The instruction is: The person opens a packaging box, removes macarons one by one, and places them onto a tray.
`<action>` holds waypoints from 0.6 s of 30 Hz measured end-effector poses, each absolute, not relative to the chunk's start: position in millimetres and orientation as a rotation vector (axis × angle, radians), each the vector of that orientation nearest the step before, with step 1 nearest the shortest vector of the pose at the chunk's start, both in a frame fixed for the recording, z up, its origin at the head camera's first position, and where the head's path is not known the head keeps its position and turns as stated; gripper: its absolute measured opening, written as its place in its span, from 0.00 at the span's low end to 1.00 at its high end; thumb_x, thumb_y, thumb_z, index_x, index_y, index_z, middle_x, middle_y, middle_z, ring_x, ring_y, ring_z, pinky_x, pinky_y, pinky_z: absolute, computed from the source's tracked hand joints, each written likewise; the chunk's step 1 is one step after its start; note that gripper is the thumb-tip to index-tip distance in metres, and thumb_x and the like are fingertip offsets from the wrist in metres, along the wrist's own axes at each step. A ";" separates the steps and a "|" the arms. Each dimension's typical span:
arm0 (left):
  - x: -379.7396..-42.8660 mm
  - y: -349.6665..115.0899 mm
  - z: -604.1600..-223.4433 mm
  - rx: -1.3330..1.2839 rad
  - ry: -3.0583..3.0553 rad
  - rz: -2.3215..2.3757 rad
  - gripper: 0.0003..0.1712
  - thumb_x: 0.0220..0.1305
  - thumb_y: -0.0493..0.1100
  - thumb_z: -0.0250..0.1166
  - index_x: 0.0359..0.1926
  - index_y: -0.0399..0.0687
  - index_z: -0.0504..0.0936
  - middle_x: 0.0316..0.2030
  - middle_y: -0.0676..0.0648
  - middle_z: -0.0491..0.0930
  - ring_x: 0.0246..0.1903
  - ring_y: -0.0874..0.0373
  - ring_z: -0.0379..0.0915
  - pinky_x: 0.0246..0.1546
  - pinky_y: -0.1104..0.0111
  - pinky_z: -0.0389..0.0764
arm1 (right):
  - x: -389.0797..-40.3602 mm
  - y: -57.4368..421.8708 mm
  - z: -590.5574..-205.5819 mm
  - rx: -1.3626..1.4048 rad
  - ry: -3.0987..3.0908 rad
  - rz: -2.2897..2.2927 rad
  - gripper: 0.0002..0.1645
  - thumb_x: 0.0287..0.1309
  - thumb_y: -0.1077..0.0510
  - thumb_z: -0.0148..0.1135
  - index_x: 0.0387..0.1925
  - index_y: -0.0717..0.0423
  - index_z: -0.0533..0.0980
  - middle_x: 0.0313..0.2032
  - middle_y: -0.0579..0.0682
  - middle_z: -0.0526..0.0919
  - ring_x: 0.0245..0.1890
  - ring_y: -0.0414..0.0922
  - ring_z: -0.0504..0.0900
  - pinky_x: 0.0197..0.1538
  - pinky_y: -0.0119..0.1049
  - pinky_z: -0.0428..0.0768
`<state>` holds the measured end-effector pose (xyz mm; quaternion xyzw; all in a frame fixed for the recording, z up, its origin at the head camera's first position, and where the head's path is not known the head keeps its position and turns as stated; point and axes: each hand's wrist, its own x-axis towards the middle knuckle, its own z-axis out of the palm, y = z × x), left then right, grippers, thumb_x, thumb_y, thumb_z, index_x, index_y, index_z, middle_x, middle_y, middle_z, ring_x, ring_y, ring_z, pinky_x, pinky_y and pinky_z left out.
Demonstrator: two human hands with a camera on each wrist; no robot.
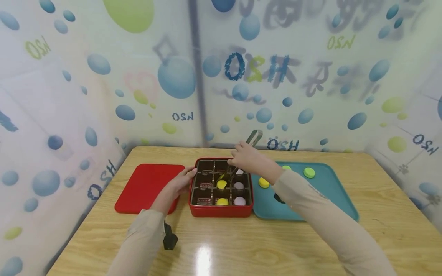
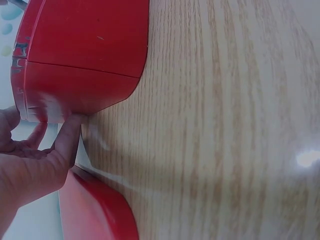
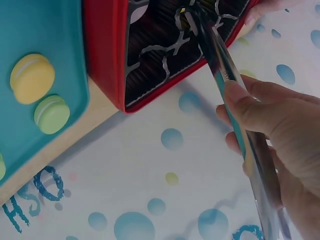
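Observation:
My right hand (image 1: 248, 156) grips a pair of metal tongs (image 3: 225, 67), with their tips down inside a red box (image 1: 221, 211) with a dark divided tray. In the head view the tips overlap the middle compartment, right at a yellow macaron (image 1: 221, 184). Another yellow macaron (image 1: 222, 201) sits in front of it. Lavender macarons (image 1: 239, 201) fill compartments of the right column, and a paler one lies partly behind the tongs. My left hand (image 1: 181, 181) rests against the box's left wall, fingertips touching the side and rim.
A red lid (image 1: 148, 188) lies flat left of the box. To its right is a teal tray (image 1: 331, 191) with green macarons (image 1: 309, 172) and a yellow macaron (image 1: 264, 183), partly covered by my right arm. A patterned curtain (image 1: 221, 115) hangs behind the wooden table (image 1: 241, 245).

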<state>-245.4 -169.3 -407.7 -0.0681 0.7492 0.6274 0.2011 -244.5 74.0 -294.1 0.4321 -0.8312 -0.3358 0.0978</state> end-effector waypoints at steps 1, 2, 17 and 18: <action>-245.5 -169.3 -407.7 -0.192 2.093 1.752 0.33 0.71 0.54 0.40 0.70 0.45 0.44 0.59 0.32 0.65 0.58 0.44 0.64 0.54 0.50 0.70 | -244.3 76.1 -293.3 1.276 -2.451 -0.985 0.22 0.59 0.59 0.56 0.54 0.36 0.73 0.46 0.48 0.80 0.45 0.47 0.75 0.45 0.39 0.67; -245.4 -169.1 -407.6 -0.193 2.094 1.752 0.33 0.71 0.54 0.40 0.70 0.45 0.44 0.59 0.32 0.65 0.59 0.44 0.64 0.54 0.50 0.70 | -244.0 78.1 -292.3 1.273 -2.438 -0.974 0.22 0.59 0.59 0.56 0.54 0.36 0.73 0.45 0.48 0.80 0.44 0.47 0.75 0.44 0.39 0.67; -247.3 -169.8 -409.7 -0.164 2.079 1.759 0.34 0.72 0.53 0.40 0.70 0.44 0.42 0.62 0.31 0.61 0.64 0.39 0.55 0.60 0.47 0.62 | -241.4 115.0 -267.4 1.252 -2.372 -0.707 0.19 0.53 0.53 0.63 0.49 0.40 0.76 0.36 0.49 0.80 0.32 0.47 0.72 0.39 0.39 0.67; -246.9 -170.0 -409.8 -0.163 2.078 1.762 0.34 0.72 0.53 0.40 0.70 0.43 0.42 0.62 0.31 0.61 0.64 0.39 0.55 0.60 0.47 0.62 | -241.4 118.3 -266.0 1.252 -2.373 -0.691 0.20 0.52 0.53 0.63 0.49 0.41 0.76 0.36 0.49 0.80 0.32 0.48 0.72 0.40 0.40 0.67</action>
